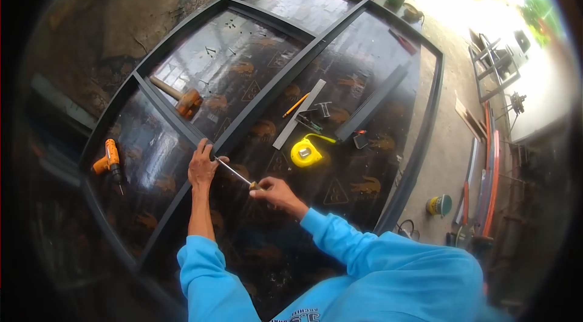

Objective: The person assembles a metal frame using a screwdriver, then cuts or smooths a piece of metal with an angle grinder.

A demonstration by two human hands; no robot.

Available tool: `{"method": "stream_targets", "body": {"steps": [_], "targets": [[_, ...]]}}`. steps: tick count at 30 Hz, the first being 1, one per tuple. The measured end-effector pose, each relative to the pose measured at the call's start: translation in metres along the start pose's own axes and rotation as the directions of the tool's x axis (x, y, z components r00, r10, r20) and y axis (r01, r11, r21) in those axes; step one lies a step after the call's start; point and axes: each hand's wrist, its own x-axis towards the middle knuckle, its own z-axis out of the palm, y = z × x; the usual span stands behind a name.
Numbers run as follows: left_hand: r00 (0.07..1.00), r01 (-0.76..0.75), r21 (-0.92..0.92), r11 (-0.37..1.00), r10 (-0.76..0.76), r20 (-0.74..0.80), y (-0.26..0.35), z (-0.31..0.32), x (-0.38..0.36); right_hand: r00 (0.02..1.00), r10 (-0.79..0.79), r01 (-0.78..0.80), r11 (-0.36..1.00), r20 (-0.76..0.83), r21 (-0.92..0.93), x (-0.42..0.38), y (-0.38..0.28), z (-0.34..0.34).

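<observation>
Pointing a screwdriver (238, 175) at the joint of the black frame (288, 78), the right hand (276, 193) has its fingers closed on the handle. The left hand (202, 167) rests at this joint, fingers bent over the bar, the thumb beside the tip; I cannot tell if they pinch something small. The frame lies on the dark bench (285, 246), with the tape measure (305, 152) at right and the drill (110, 157) at left. Because the shaft comes slanted, the tip could slip, scratch the bar or poke the left thumb.
</observation>
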Motion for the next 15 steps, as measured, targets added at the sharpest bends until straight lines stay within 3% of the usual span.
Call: {"method": "stream_targets", "body": {"steps": [1, 3, 5, 7, 9, 10, 12, 14, 15], "targets": [[1.000, 0.015, -0.014, 1.000, -0.015, -0.007, 0.003, 0.000, 0.002, 0.904, -0.364, 0.191, 0.810, -0.221, -0.555, 0.000, 0.003, -0.003], [0.999, 0.033, -0.030, 0.999, -0.033, -0.007, 0.000, 0.003, 0.003, 0.907, -0.336, 0.116, 0.778, -0.254, -0.617, -0.011, -0.013, 0.001], [0.999, 0.009, -0.033, 0.999, -0.010, -0.035, -0.008, 0.012, 0.002, 0.808, -0.543, 0.185, 0.603, -0.230, -0.776, -0.012, -0.007, 0.012], [0.993, -0.060, 0.017, 0.998, 0.062, -0.099, -0.011, 0.017, 0.002, 0.845, -0.500, 0.175, 0.593, -0.190, -0.786, -0.012, -0.008, 0.016], [0.993, -0.056, 0.005, 0.998, 0.056, -0.103, -0.010, 0.017, 0.002, 0.738, -0.641, 0.244, 0.544, -0.210, -0.803, -0.010, -0.006, 0.025], [0.983, -0.088, 0.015, 0.996, 0.090, -0.163, -0.016, 0.023, 0.002, 0.807, -0.557, 0.261, 0.634, -0.196, -0.728, -0.010, -0.008, 0.027], [0.993, -0.029, 0.004, 1.000, 0.029, -0.119, -0.010, 0.014, 0.005, 0.930, -0.341, 0.232, 0.835, -0.139, -0.498, 0.003, -0.004, 0.024], [0.997, 0.004, -0.040, 0.999, -0.007, -0.082, -0.016, 0.017, -0.001, 0.999, -0.032, 0.025, 0.986, -0.037, -0.166, 0.003, -0.006, 0.017], [0.996, -0.001, -0.045, 0.999, -0.003, -0.093, -0.017, 0.019, 0.003, 0.993, 0.112, -0.112, 0.994, 0.033, 0.000, 0.004, -0.021, 0.010]]}}
